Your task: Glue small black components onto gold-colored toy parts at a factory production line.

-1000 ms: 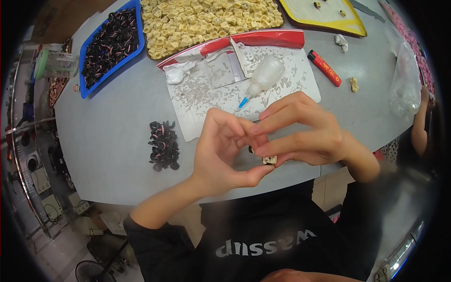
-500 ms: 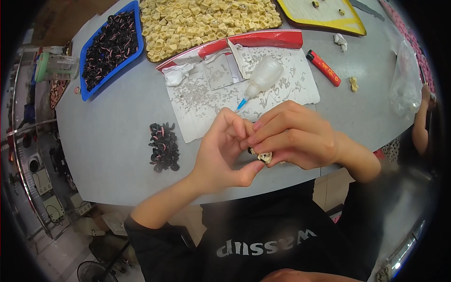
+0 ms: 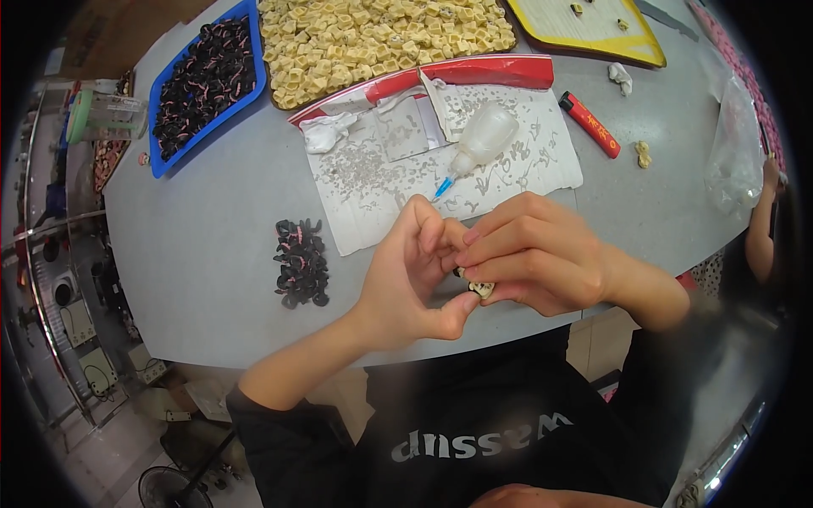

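Note:
A small cream figure piece (image 3: 483, 289) with dark markings and a black part at its upper left is pinched between both hands, near the table's front edge. My left hand (image 3: 411, 284) is closed on it, its thumb pressing from below and its fingers curled above. From the other side, my right hand (image 3: 538, 258) grips the same piece with thumb and fingertips, which cover much of it. Left of my hands lies a small pile of black pieces with pink bands (image 3: 301, 264). A squeeze bottle (image 3: 487, 135) with a blue needle tip lies just beyond my fingers.
The bottle rests on a stained white cardboard sheet (image 3: 351, 224) beside crumpled white tissue (image 3: 329, 133). Behind stand a blue tray (image 3: 157, 127) of black pieces, a heap of cream pieces (image 3: 381, 42) and a yellow-rimmed tray (image 3: 584, 42). A red lighter (image 3: 590, 124) and a plastic bag (image 3: 735, 152) lie right.
The piece has tilted slightly between my fingers, and the right fingers now cover more of it. The whole view has shifted a little; both hands keep their grip.

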`<action>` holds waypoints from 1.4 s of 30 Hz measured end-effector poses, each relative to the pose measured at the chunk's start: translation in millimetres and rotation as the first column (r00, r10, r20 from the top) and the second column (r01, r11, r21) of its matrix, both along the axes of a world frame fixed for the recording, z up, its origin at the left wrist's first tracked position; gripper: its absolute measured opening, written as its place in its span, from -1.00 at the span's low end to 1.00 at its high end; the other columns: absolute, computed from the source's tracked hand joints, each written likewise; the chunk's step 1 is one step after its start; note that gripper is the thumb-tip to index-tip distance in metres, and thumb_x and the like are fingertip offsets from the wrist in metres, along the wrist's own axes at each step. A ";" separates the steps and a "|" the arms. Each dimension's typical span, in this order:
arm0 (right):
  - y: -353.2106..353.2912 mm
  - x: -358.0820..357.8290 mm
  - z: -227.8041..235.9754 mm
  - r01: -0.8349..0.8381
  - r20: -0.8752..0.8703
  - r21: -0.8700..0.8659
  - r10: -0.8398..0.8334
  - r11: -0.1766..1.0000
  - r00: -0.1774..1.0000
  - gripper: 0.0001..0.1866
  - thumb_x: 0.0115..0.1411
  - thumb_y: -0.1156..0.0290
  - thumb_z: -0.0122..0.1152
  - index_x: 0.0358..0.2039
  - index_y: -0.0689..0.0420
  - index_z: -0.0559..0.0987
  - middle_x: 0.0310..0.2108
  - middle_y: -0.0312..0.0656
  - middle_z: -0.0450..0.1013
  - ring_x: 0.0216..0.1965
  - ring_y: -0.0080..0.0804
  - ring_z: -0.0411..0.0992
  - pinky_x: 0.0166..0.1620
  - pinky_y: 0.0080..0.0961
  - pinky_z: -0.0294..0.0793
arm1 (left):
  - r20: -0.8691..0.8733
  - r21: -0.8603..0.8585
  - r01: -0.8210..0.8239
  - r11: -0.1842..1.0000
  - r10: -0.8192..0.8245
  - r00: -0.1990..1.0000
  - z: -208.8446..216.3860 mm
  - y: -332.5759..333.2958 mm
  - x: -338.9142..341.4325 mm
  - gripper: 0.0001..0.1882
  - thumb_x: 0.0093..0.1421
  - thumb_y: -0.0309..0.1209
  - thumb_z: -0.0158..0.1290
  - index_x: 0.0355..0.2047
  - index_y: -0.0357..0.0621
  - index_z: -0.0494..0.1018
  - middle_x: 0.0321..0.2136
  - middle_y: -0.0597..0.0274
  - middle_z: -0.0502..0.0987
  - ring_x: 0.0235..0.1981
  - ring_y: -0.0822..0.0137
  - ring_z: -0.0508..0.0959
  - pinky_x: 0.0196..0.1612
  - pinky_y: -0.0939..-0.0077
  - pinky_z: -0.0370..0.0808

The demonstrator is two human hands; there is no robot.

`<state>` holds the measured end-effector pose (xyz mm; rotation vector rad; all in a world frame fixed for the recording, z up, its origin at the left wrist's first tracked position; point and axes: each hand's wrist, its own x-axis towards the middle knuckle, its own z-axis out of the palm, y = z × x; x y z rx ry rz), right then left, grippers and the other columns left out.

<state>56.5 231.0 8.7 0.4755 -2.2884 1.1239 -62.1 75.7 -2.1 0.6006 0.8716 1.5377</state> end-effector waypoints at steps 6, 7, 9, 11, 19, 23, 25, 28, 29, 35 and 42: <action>2.5 3.5 5.7 0.004 0.095 -0.123 0.008 0.992 0.995 -0.70 -0.06 0.56 0.26 -0.27 0.25 0.43 -0.26 -0.05 0.41 -0.23 -0.19 0.41 -0.22 -0.40 0.43 | -0.445 0.276 -0.209 0.938 0.317 0.838 -2.6 2.5 0.8 -0.42 -0.23 -0.72 0.16 -0.34 -0.07 0.02 -0.33 0.08 0.40 -0.32 0.37 0.39 -0.20 0.50 0.36; 2.4 4.0 5.9 0.006 0.095 -0.122 0.006 0.993 0.995 -0.70 -0.06 0.56 0.26 -0.27 0.25 0.43 -0.26 -0.05 0.41 -0.23 -0.19 0.41 -0.22 -0.40 0.43 | -0.597 0.431 -0.232 0.872 0.468 0.651 -2.7 2.8 -0.2 -0.40 -0.24 -0.71 0.19 -0.32 -0.08 0.03 -0.35 0.05 0.45 -0.35 0.33 0.42 -0.25 0.50 0.39; 2.1 4.7 5.9 -0.019 0.226 -0.461 0.138 0.887 0.964 -0.67 -0.01 0.58 0.23 -0.21 0.22 0.37 -0.23 -0.03 0.38 -0.21 -0.23 0.38 -0.16 -0.43 0.38 | -0.657 0.483 -0.227 0.846 0.521 0.545 -1.4 1.2 -1.3 -0.38 -0.25 -0.70 0.22 -0.32 -0.08 0.04 -0.36 0.04 0.48 -0.37 0.29 0.43 -0.30 0.50 0.40; 3.4 4.6 5.3 -0.044 0.260 -0.481 0.191 0.876 0.946 -0.67 0.00 0.58 0.23 -0.21 0.22 0.35 -0.24 -0.04 0.39 -0.22 -0.26 0.38 -0.15 -0.44 0.37 | -0.706 0.551 -0.206 0.809 0.583 0.402 -0.5 0.2 -1.5 -0.37 -0.27 -0.69 0.25 -0.29 -0.09 0.08 -0.36 0.07 0.52 -0.40 0.24 0.46 -0.37 0.52 0.40; -0.3 5.9 5.3 -0.030 0.371 -0.682 0.381 0.731 0.847 -0.73 0.00 0.61 0.24 -0.27 0.24 0.39 -0.29 -0.10 0.40 -0.24 -0.36 0.37 -0.16 -0.50 0.34 | -0.766 0.569 -0.049 0.821 0.551 0.331 4.1 -0.4 -1.4 -0.26 -0.25 -0.60 0.32 -0.15 -0.02 0.05 -0.36 0.11 0.44 -0.47 0.33 0.46 -0.45 0.62 0.36; -3.4 5.7 5.3 -0.011 0.323 -0.801 0.448 0.598 0.834 -0.76 -0.01 0.63 0.25 -0.32 0.24 0.42 -0.32 -0.09 0.41 -0.26 -0.36 0.38 -0.19 -0.50 0.36 | -0.817 0.532 0.028 0.846 0.505 0.278 9.8 -3.4 -2.9 -0.23 -0.22 -0.60 0.31 -0.10 -0.02 0.03 -0.35 0.15 0.42 -0.46 0.32 0.45 -0.49 0.65 0.37; -4.3 5.8 5.2 -0.012 0.308 -0.818 0.456 0.575 0.835 -0.76 -0.02 0.64 0.25 -0.32 0.25 0.42 -0.32 -0.09 0.42 -0.26 -0.36 0.39 -0.20 -0.49 0.37 | -0.819 0.530 0.048 0.846 0.496 0.289 11.0 -5.4 -4.0 -0.21 -0.22 -0.61 0.31 -0.08 -0.01 0.02 -0.33 0.16 0.43 -0.46 0.31 0.45 -0.50 0.66 0.38; -4.5 6.4 5.2 -0.021 0.288 -0.838 0.474 0.546 0.832 -0.77 -0.03 0.65 0.26 -0.34 0.25 0.43 -0.33 -0.09 0.42 -0.26 -0.37 0.39 -0.21 -0.49 0.38 | -0.798 0.550 0.040 0.834 0.511 0.321 8.6 -6.8 -3.4 -0.17 -0.23 -0.62 0.31 -0.06 0.02 0.00 -0.31 0.16 0.43 -0.44 0.30 0.45 -0.49 0.66 0.40; -4.6 6.5 5.2 -0.017 0.290 -0.840 0.476 0.542 0.830 -0.77 -0.04 0.65 0.26 -0.35 0.25 0.43 -0.33 -0.08 0.43 -0.27 -0.37 0.39 -0.21 -0.49 0.38 | -0.772 0.573 0.011 0.820 0.535 0.342 8.0 -7.7 -3.1 -0.15 -0.24 -0.63 0.32 -0.05 0.04 0.00 -0.30 0.16 0.44 -0.43 0.30 0.46 -0.48 0.66 0.41; -3.6 7.2 5.8 -0.042 0.292 -0.838 0.513 0.544 0.807 -0.78 -0.05 0.66 0.27 -0.36 0.26 0.44 -0.34 -0.07 0.44 -0.29 -0.36 0.40 -0.22 -0.49 0.39 | -0.808 0.494 0.058 0.867 0.434 0.397 11.9 -16.6 -4.8 -0.10 -0.27 -0.61 0.35 -0.05 0.08 -0.03 -0.32 0.12 0.46 -0.46 0.30 0.49 -0.50 0.60 0.49; -6.4 6.9 7.2 -0.019 0.284 -0.872 0.535 0.490 0.796 -0.77 -0.05 0.67 0.26 -0.36 0.25 0.44 -0.34 -0.08 0.42 -0.29 -0.37 0.38 -0.21 -0.48 0.37 | -0.821 0.442 0.084 0.893 0.365 0.440 19.1 -15.5 -7.4 -0.11 -0.27 -0.60 0.35 -0.05 0.04 -0.04 -0.40 0.09 0.50 -0.45 0.30 0.51 -0.49 0.53 0.50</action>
